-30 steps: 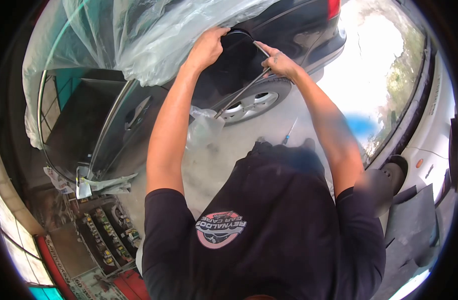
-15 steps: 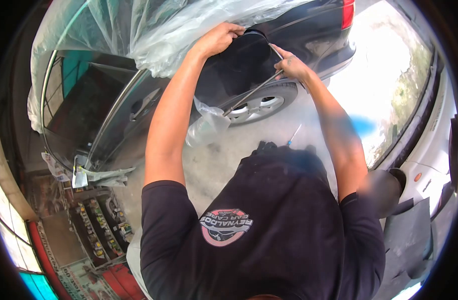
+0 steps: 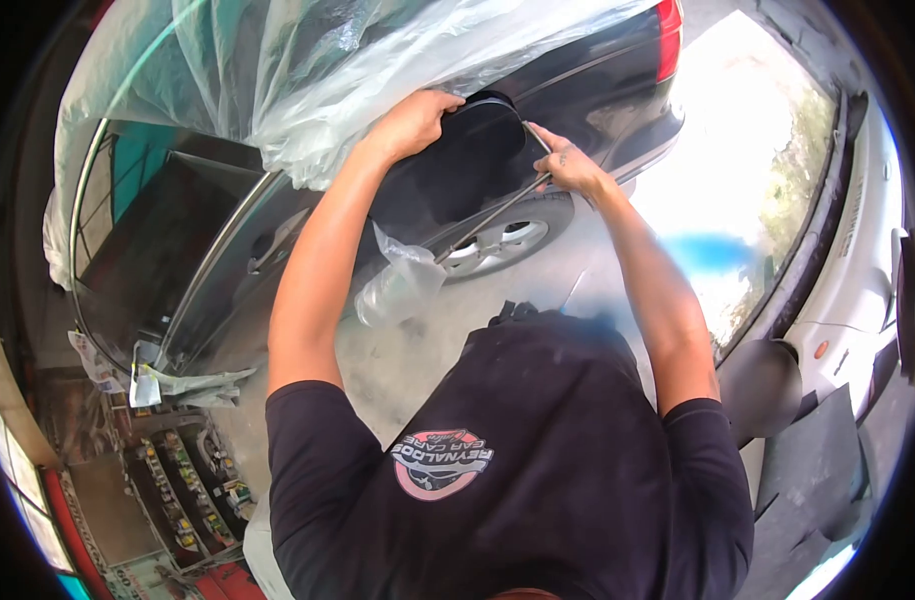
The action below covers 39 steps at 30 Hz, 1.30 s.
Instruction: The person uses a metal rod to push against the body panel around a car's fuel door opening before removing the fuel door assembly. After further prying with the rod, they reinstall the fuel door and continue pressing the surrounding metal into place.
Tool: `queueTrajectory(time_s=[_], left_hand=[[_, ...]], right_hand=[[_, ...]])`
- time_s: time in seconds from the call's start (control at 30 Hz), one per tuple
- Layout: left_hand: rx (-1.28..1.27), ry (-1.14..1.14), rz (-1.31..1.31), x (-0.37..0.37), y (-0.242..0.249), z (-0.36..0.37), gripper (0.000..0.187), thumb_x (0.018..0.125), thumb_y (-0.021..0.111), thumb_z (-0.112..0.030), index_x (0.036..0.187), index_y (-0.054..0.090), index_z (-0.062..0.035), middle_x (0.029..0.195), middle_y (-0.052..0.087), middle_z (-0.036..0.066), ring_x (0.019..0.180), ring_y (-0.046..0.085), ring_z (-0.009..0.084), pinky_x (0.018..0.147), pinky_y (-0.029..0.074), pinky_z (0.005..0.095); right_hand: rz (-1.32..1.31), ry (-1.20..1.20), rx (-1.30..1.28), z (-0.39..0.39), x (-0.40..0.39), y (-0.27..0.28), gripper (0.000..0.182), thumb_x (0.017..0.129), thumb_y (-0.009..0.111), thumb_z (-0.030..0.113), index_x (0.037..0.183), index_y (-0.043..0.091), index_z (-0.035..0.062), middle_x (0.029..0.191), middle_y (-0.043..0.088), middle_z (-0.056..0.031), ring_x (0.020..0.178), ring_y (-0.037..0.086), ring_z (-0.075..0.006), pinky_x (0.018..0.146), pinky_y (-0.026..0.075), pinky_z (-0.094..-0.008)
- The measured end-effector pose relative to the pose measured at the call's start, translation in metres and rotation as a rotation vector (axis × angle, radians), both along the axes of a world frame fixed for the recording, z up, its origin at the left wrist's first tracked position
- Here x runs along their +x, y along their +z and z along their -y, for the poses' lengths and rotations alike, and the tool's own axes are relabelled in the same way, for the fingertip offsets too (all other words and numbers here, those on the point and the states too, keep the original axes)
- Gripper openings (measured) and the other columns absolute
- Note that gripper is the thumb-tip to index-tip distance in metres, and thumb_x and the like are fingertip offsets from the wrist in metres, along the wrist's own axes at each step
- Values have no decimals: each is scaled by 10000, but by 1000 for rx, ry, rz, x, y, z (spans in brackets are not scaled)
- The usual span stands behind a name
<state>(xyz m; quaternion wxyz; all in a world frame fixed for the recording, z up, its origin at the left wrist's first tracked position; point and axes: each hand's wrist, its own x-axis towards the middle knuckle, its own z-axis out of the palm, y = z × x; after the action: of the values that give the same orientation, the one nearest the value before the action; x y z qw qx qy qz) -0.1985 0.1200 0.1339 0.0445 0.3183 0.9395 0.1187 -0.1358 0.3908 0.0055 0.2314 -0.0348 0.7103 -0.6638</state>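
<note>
The left hand has its fingertips tucked behind the dark panel's edge, out of sight. Below the right hand's fingers, the trim strip runs down behind crumpled plastic, its end hidden.

Concrete floor, dark car, perhaps a screwdriver

On the black shirt we read a round pink-and-grey badge, seen upside down: "REYNALDOS CAR CARE". We can read no other lettering.
</note>
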Motion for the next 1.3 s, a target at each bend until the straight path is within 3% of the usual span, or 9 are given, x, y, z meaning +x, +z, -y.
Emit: queueTrajectory(time_s=[0.2,0.3,0.4,0.63,0.8,0.93,1.03,1.23,1.3], left_hand=[[-80,-6,-434,15,4,26,408,968,626,-75,1372,667,-40,1376,646,243,1309,583,446,1131,442,486],[-145,216,-520,4,11,57,450,1070,574,-328,1393,645,-22,1403,652,235,1347,565,456,1165,406,486],[247,345,-363,-25,-2,92,440,1075,604,-345,1345,674,-5,1338,704,199,1259,643,378,1104,464,448],[586,407,358,33,29,6,400,1030,645,-237,1369,675,-26,961,689,53,827,644,126,736,533,303],[351,150,99,75,12,-22,307,984,692,-267,1130,785,-14,987,742,160,823,688,324,784,537,404],[119,241,-47,99,2,-22,301,992,684,-295,949,793,-18,964,750,138,883,647,386,797,500,485],[167,303,-155,114,-15,-11,313,998,682,-270,862,750,4,920,718,142,865,615,386,779,483,485],[351,370,-126,124,-38,11,197,974,672,-164,892,749,-2,974,739,123,892,641,358,812,506,450],[404,394,-148,127,-41,14,151,958,675,-117,915,753,6,1006,751,112,896,646,340,817,510,427]], right_hand=[[-144,-2,-160,-4,6,-31,901,845,549,-103,1683,309,124,1534,539,-168,743,724,-188,681,655,-343],[-75,90,-154,-14,16,-22,923,857,528,-84,1704,227,129,1325,633,-170,704,719,-180,675,645,-344],[-163,89,-133,-15,30,-19,903,867,547,-3,1703,232,125,1026,672,-115,775,701,-185,738,644,-355],[-226,208,-50,-12,77,-26,944,841,479,-32,1721,189,151,1029,682,-155,791,702,-201,761,635,-361],[-195,326,3,-11,109,-5,970,833,468,-37,1728,185,205,970,710,-181,695,700,-201,793,610,-393],[-497,354,158,9,120,-41,947,858,530,-29,1711,216,238,1511,568,-278,917,746,-425,982,545,-479],[-475,372,132,10,126,-12,838,918,577,21,1679,322,261,837,716,-206,820,741,-349,820,561,-451],[-265,259,189,-23,130,-15,426,1064,634,242,1444,627,49,931,697,-166,822,670,-249,827,540,-388],[-60,98,234,-47,132,-11,372,1062,636,334,1120,741,-19,754,661,-182,747,709,-250,711,529,-408]])
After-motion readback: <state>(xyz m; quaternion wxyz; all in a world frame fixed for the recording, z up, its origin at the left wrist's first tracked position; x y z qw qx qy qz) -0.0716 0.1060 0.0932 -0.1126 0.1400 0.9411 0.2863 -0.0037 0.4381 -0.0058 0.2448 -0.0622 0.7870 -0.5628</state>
